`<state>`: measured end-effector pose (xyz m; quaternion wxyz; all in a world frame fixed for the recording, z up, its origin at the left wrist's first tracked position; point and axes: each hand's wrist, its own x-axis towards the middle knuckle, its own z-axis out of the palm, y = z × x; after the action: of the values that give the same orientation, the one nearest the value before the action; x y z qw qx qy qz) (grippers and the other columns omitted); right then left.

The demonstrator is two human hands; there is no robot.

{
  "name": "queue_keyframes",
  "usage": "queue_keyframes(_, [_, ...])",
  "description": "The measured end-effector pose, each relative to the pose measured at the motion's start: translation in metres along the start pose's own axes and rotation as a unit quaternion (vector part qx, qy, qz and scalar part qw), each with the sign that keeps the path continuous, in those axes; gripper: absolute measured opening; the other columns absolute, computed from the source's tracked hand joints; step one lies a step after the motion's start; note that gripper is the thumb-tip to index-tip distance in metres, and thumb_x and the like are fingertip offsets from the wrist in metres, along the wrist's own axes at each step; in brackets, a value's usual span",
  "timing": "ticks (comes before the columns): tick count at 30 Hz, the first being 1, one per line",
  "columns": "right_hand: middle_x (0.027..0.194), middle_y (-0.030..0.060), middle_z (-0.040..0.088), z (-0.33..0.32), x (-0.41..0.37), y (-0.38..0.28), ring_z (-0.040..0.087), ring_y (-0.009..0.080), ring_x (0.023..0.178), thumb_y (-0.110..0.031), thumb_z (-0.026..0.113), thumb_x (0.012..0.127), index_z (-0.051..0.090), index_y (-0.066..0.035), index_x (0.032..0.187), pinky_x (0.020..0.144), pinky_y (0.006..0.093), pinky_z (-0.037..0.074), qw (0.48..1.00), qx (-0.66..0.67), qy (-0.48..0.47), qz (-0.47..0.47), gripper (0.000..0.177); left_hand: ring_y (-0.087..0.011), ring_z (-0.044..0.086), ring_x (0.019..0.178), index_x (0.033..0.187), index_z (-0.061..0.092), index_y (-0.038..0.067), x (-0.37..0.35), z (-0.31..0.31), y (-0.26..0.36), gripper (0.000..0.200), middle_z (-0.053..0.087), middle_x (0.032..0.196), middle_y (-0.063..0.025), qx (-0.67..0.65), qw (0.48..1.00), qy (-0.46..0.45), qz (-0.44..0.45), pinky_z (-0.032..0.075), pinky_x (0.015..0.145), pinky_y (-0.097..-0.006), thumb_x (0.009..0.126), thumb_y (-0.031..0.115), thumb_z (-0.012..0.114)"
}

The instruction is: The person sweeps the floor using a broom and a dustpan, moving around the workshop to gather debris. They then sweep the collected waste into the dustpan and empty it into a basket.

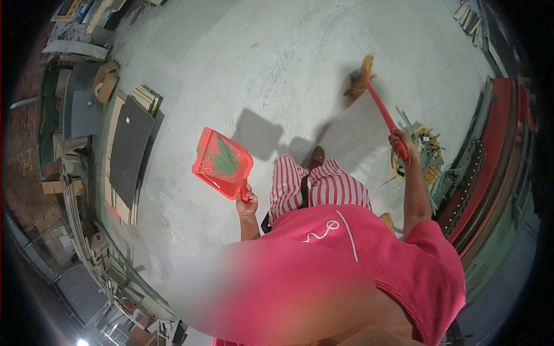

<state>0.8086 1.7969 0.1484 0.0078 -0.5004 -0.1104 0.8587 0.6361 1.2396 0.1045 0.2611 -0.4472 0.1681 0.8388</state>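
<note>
My left hand [247, 204] is wrapped round the short handle of a red dustpan [222, 163]. The pan is held above the floor, with a green patch and a few thin pale strips inside. On the other side, my right hand [402, 144] grips the red handle of a brush [378, 101]. Its yellowish bristles point away from me, over or on the grey floor; contact cannot be made out. A brownish clump [355, 85] shows beside the bristles.
A yellow basket [430, 155] with green strips stands beside my right forearm. Dark and pale panels [131, 151] lie at the left. Long red and green pieces [487, 155] line the right edge. Cluttered shelving [78, 196] runs down the left.
</note>
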Motion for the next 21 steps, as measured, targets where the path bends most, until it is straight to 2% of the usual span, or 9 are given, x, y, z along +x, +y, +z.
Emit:
queue_keyframes(2, [0.056, 0.0006, 0.037, 0.010, -0.025, 0.008, 0.036, 0.0037, 0.038, -0.012, 0.050, 0.075, 0.033, -0.007, 0.077, 0.031, 0.0128, 0.033, 1.000, -0.005, 0.026, -0.001, 0.018, -0.0110, 0.045, 0.050, 0.100, 0.045, 0.007, 0.005, 0.009, 0.002, 0.031, 0.055, 0.084, -0.0105, 0.017, 1.000, -0.012, 0.003, 0.036, 0.044, -0.0204, 0.079, 0.025, 0.032])
queue_keyframes(6, [0.057, -0.0027, 0.035, 0.045, -0.043, 0.028, 0.033, 0.0007, 0.039, -0.014, 0.049, 0.077, 0.033, -0.010, 0.085, 0.029, 0.0108, 0.030, 0.998, -0.047, -0.019, 0.032, 0.018, -0.0107, 0.045, 0.050, 0.099, 0.045, 0.008, 0.030, 0.012, 0.019, 0.030, 0.055, 0.082, -0.0097, 0.035, 0.999, 0.027, 0.014, 0.035, 0.044, -0.0193, 0.077, 0.025, 0.034])
queue_keyframes(10, [0.057, -0.0045, 0.035, 0.101, -0.016, 0.056, 0.033, 0.0001, 0.039, -0.013, 0.045, 0.077, 0.031, -0.018, 0.103, 0.031, 0.0113, 0.032, 0.976, -0.179, -0.070, 0.103, 0.030, -0.0107, 0.045, 0.051, 0.098, 0.046, 0.007, 0.062, 0.016, 0.047, 0.030, 0.055, 0.079, -0.0094, 0.037, 0.997, 0.062, -0.010, 0.036, 0.045, -0.0193, 0.076, 0.025, 0.035])
queue_keyframes(11, [0.058, -0.0037, 0.036, 0.131, -0.013, 0.064, 0.033, 0.0003, 0.040, -0.013, 0.045, 0.077, 0.029, -0.017, 0.108, 0.031, 0.0115, 0.033, 0.974, -0.185, -0.083, 0.101, 0.035, -0.0108, 0.045, 0.050, 0.096, 0.047, 0.007, 0.071, 0.019, 0.054, 0.030, 0.055, 0.076, -0.0095, 0.013, 0.997, 0.082, -0.001, 0.036, 0.044, -0.0200, 0.076, 0.026, 0.035])
queue_keyframes(14, [0.059, -0.0015, 0.036, 0.182, 0.038, 0.090, 0.033, 0.0007, 0.041, -0.011, 0.044, 0.077, 0.026, -0.016, 0.113, 0.031, 0.0124, 0.032, 0.946, -0.222, -0.138, 0.190, 0.041, -0.0111, 0.045, 0.048, 0.094, 0.048, 0.007, 0.090, 0.041, 0.085, 0.029, 0.055, 0.074, -0.0094, 0.003, 0.994, 0.104, 0.020, 0.037, 0.044, -0.0211, 0.076, 0.025, 0.036])
queue_keyframes(16, [0.055, -0.0019, 0.036, 0.239, 0.058, 0.109, 0.033, 0.0022, 0.040, -0.011, 0.044, 0.077, 0.026, -0.017, 0.113, 0.032, 0.0133, 0.033, 0.920, -0.194, -0.231, 0.251, 0.041, -0.0113, 0.045, 0.047, 0.092, 0.049, 0.007, 0.105, 0.060, 0.106, 0.027, 0.056, 0.075, -0.0090, -0.035, 0.995, 0.094, 0.012, 0.037, 0.045, -0.0216, 0.075, 0.024, 0.038])
queue_keyframes(17, [0.051, -0.0024, 0.037, 0.266, 0.075, 0.119, 0.034, 0.0044, 0.039, -0.014, 0.045, 0.077, 0.033, -0.012, 0.107, 0.033, 0.0154, 0.032, 0.912, -0.208, -0.212, 0.282, 0.032, -0.0112, 0.045, 0.047, 0.092, 0.049, 0.007, 0.110, 0.070, 0.116, 0.027, 0.056, 0.075, -0.0088, -0.055, 0.994, 0.087, 0.025, 0.037, 0.045, -0.0215, 0.075, 0.024, 0.038])
queue_keyframes(18, [0.051, -0.0024, 0.037, 0.287, 0.098, 0.131, 0.034, 0.0044, 0.039, -0.014, 0.045, 0.077, 0.033, -0.012, 0.107, 0.033, 0.0154, 0.032, 0.908, -0.213, -0.213, 0.291, 0.032, -0.0112, 0.045, 0.048, 0.093, 0.049, 0.008, 0.111, 0.079, 0.128, 0.026, 0.056, 0.076, -0.0086, -0.072, 0.993, 0.083, 0.038, 0.037, 0.045, -0.0215, 0.075, 0.024, 0.038])
queue_keyframes(21, [0.048, -0.0024, 0.038, 0.340, 0.197, 0.178, 0.037, 0.0059, 0.039, -0.022, 0.048, 0.075, 0.041, -0.007, 0.091, 0.032, 0.0184, 0.032, 0.798, -0.372, -0.337, 0.334, 0.023, -0.0108, 0.045, 0.049, 0.093, 0.048, 0.008, 0.118, 0.106, 0.160, 0.029, 0.056, 0.076, -0.0085, -0.065, 0.995, 0.058, 0.056, 0.037, 0.045, -0.0214, 0.077, 0.026, 0.034])
